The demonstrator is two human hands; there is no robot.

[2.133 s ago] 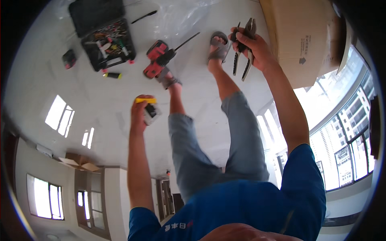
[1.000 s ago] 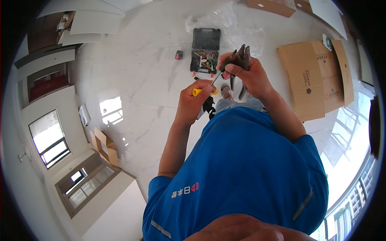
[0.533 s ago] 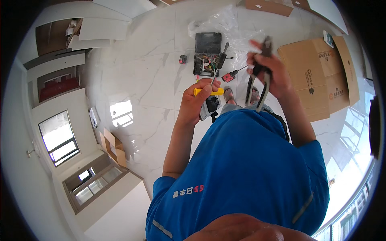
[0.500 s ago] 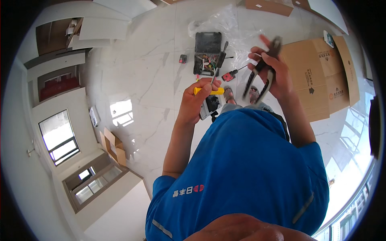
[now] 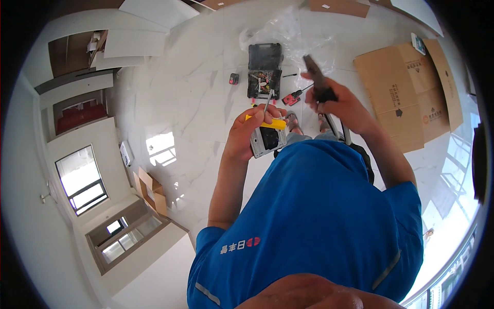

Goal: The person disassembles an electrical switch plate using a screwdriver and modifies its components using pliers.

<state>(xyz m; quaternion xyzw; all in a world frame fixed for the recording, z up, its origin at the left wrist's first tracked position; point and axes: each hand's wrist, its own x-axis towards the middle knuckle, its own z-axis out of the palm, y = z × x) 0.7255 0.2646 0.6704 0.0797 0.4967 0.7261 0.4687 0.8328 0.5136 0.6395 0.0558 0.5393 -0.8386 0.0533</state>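
My left hand [image 5: 244, 135] is closed around a tool with a yellow handle [image 5: 272, 122] and a thin metal shaft [image 5: 268, 102] that sticks up past the fingers. Below that handle, against the same hand, is a flat grey-and-black case-like object [image 5: 269, 139]; its exact kind I cannot make out. In my right hand [image 5: 342, 105] is a pair of pliers [image 5: 315, 72], gripped near the pivot. The dark jaws point away from me to the upper left, and the long handles hang down toward my waist. Motion slightly blurs the right fingers.
An open black toolbox [image 5: 264, 85] with many small parts stands on the tiled floor. Near it lie a red-and-black power drill [image 5: 292, 98], a battery-like block [image 5: 234, 79] and a small dark tool [image 5: 289, 75]. Flattened cardboard [image 5: 383, 98] lies at right, clear plastic [image 5: 272, 32] behind.
The pliers have turned in my right hand, jaws now tipping left. Grey case below my left hand shows more fully. A long dark shape above that hand no longer shows.
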